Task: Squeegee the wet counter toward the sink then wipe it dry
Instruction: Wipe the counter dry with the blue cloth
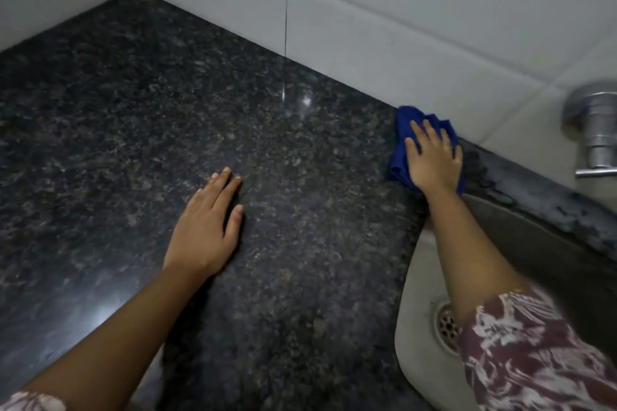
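A dark speckled granite counter (140,117) fills the left and middle of the view. A blue cloth (402,140) lies bunched at the back of the counter, close to the tiled wall and just behind the sink (414,294). My right hand (434,160) presses flat on the cloth with straight, spread fingers. My left hand (207,230) rests flat on the bare counter in the middle, fingers straight and together. No squeegee is in view.
White wall tiles (367,27) run along the back and left of the counter. A metal tap (597,130) sticks out of the wall at the far right above the sink. The sink's drain (445,324) shows beside my right forearm.
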